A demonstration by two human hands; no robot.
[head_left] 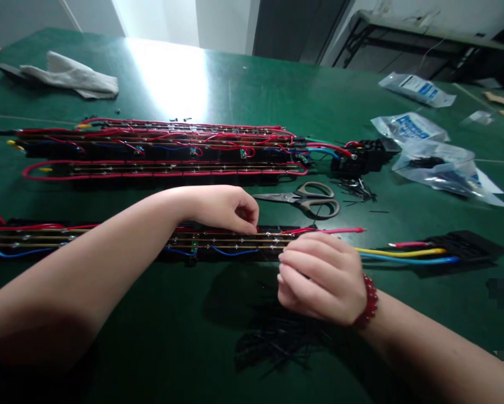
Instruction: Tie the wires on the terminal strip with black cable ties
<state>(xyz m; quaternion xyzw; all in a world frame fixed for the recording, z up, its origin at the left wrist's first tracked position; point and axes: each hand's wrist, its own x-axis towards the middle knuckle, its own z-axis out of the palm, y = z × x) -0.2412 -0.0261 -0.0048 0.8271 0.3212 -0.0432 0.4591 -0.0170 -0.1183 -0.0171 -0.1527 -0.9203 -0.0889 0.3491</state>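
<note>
A long black strip assembly (235, 253) with brass-coloured rails, red and blue wires lies across the table in front of me. My left hand (230, 209) is over its far edge, thumb and forefinger closed in a pinch at the red wire; whatever is between the fingertips is hidden. My right hand (321, 278), with a red bead bracelet (367, 302) at the wrist, has its fingers curled closed at the near edge, towards the assembly's right end. I cannot make out what it holds. Yellow (403, 252) and blue cables (407, 260) run right to a black end piece (466, 249).
Scissors (306, 198) lie beyond my hands, beside black clippings (357, 189). Farther back is a similar wired assembly (163, 168). Thin black strips (277, 342) are heaped nearer me. Plastic bags (441, 163) lie at right, a pale cloth glove (75, 78) at far left.
</note>
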